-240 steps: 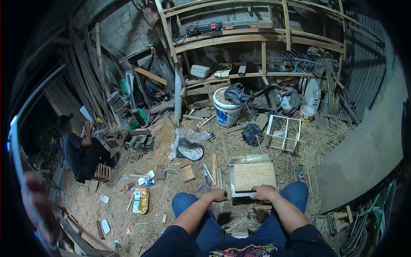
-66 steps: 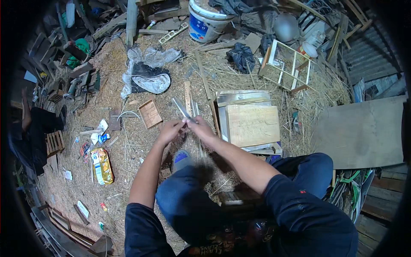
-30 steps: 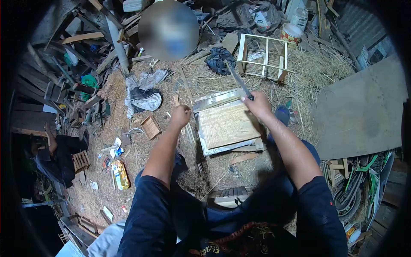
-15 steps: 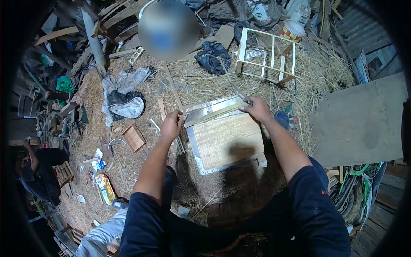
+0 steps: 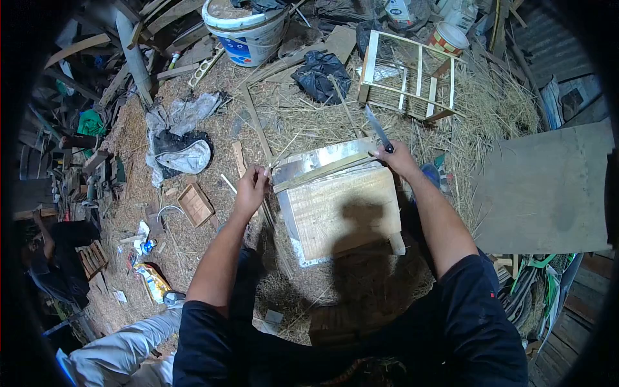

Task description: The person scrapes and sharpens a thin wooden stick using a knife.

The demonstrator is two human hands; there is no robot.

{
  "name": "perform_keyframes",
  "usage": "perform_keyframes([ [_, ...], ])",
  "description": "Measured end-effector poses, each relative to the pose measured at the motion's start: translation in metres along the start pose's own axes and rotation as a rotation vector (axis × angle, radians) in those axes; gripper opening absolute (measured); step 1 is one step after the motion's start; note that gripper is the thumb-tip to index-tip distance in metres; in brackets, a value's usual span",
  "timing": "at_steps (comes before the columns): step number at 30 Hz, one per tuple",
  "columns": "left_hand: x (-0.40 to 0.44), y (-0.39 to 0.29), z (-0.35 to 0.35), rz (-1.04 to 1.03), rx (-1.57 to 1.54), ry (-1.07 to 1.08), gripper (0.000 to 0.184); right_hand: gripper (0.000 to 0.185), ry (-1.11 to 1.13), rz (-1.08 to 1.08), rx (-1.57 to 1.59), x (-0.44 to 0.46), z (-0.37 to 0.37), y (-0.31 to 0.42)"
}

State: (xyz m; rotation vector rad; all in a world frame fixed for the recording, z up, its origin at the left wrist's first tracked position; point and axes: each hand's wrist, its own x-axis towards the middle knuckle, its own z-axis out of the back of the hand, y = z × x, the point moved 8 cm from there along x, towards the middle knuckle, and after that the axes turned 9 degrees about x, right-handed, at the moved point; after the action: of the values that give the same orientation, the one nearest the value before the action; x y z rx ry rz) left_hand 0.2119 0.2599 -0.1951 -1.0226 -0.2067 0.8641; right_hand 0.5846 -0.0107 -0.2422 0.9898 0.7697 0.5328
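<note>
My right hand is closed round the black handle of a knife, its blade pointing up and away. That hand is at the right end of a narrow wooden strip, which lies across the far part of a flat wooden board. Under the board shows a whitish, worn sheet. Just off the strip's left end, my left hand has its fingertips pinched together; anything thin between them is too small to make out. Shadows fall on the board.
A small slatted wooden frame stands beyond, near a black plastic bag and a white bucket. An open wooden box lies left. Another person sits far left; a light trouser leg reaches in lower left. A large panel is at right.
My left hand has come off the strip's left end, slightly leftward. The knife blade now stands more upright above the strip. The light trouser leg at lower left has shifted.
</note>
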Motion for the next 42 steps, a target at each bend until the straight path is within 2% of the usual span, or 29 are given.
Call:
perform_keyframes([
  [6, 0.001, 0.014, -0.004, 0.002, -0.026, -0.105, 0.028, 0.029, -0.170, 0.053, -0.018, 0.008, -0.009, 0.024],
  [10, -0.003, 0.010, -0.012, 0.024, -0.069, -0.134, 0.028, 0.031, -0.185, 0.037, -0.091, -0.002, -0.015, 0.041],
  [13, -0.004, 0.016, -0.015, 0.032, -0.028, -0.146, 0.026, 0.033, -0.247, 0.157, -0.223, -0.011, -0.016, 0.060],
  [15, -0.005, 0.007, -0.008, -0.062, 0.109, -0.229, 0.023, 0.036, -0.346, 0.412, -0.362, -0.020, -0.015, 0.080],
  [19, -0.011, -0.012, 0.006, -0.056, 0.078, -0.231, 0.023, 0.036, -0.410, 0.363, -0.426, -0.031, -0.002, 0.107],
  [21, -0.017, -0.027, 0.014, -0.060, 0.050, -0.224, 0.023, 0.040, -0.286, 0.063, -0.329, -0.028, 0.001, 0.104],
  [22, -0.020, -0.032, 0.017, -0.069, 0.050, -0.231, 0.023, 0.040, -0.290, 0.072, -0.327, -0.029, 0.000, 0.110],
  [24, -0.027, -0.036, 0.017, -0.008, -0.146, -0.139, 0.026, 0.041, -0.149, 0.040, 0.011, -0.030, -0.017, 0.117],
  [25, -0.034, -0.048, 0.021, -0.018, -0.143, -0.148, 0.026, 0.041, -0.150, 0.053, 0.015, -0.038, -0.022, 0.135],
  [27, -0.055, -0.079, 0.021, -0.039, -0.237, -0.078, 0.025, 0.040, -0.051, -0.025, 0.360, -0.060, -0.042, 0.169],
  [29, -0.077, -0.114, 0.023, -0.044, -0.244, -0.023, 0.025, 0.034, -0.062, 0.018, 0.409, -0.084, -0.047, 0.213],
  [32, -0.117, -0.159, 0.026, -0.094, -0.235, 0.007, 0.026, 0.026, -0.110, 0.099, 0.717, -0.117, -0.039, 0.253],
  [35, -0.160, -0.203, 0.020, -0.121, -0.180, 0.124, 0.026, 0.021, -0.048, 0.073, 0.759, -0.140, -0.019, 0.272],
  [37, -0.181, -0.218, 0.008, -0.131, -0.254, 0.262, 0.028, 0.018, -0.078, 0.094, 0.759, -0.164, -0.013, 0.282],
  [38, -0.188, -0.223, 0.001, -0.143, -0.222, 0.346, 0.035, 0.020, -0.069, 0.121, 0.668, -0.175, -0.013, 0.284],
  [40, -0.202, -0.235, -0.003, -0.131, -0.242, 0.353, 0.034, 0.026, -0.083, 0.153, 0.435, -0.204, -0.016, 0.295],
  [42, -0.212, -0.243, -0.006, -0.090, -0.290, 0.342, 0.034, 0.028, -0.023, 0.092, 0.414, -0.214, -0.034, 0.284],
])
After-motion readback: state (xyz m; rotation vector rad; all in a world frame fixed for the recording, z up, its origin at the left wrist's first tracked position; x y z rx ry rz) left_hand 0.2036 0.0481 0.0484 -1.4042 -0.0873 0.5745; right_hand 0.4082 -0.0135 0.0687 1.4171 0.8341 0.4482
